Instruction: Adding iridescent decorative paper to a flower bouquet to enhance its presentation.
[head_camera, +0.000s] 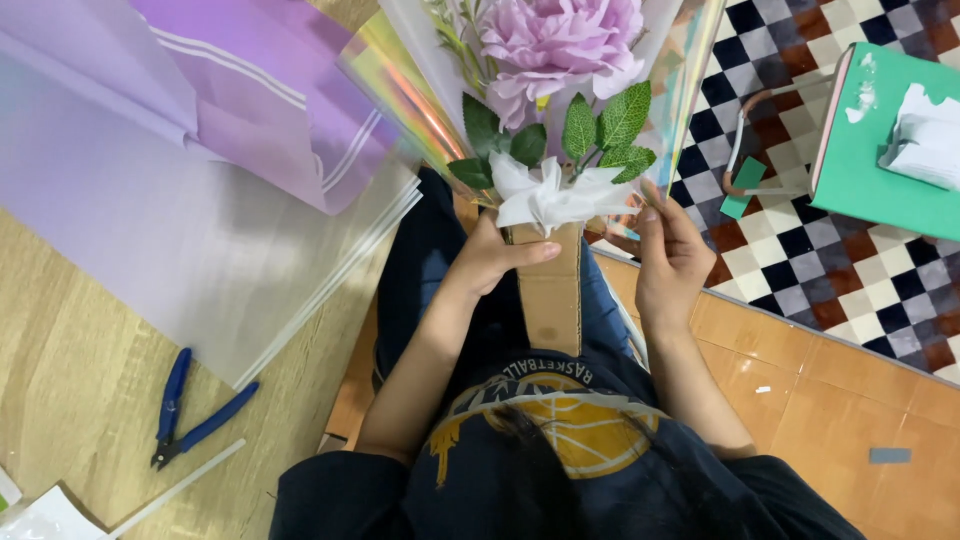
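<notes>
A bouquet with a large pink-purple flower (560, 40) and green leaves (600, 125) stands upright over my lap, with white tissue (550, 195) bunched at its neck. Iridescent clear wrap (400, 90) surrounds it. Below the tissue a brown cardboard stem handle (550, 290) runs down. My left hand (495, 258) grips the handle's top from the left, thumb across it. My right hand (668, 255) is at the right side, fingertips pinching the edge of the clear wrap near the tissue.
Stacked lilac and translucent wrapping sheets (190, 170) lie on the wooden table at left. Blue-handled cutters (190, 410) and a white stick (180, 488) lie near them. A green tissue box (880, 150) and tape dispenser (750, 150) sit on a checkered mat at right.
</notes>
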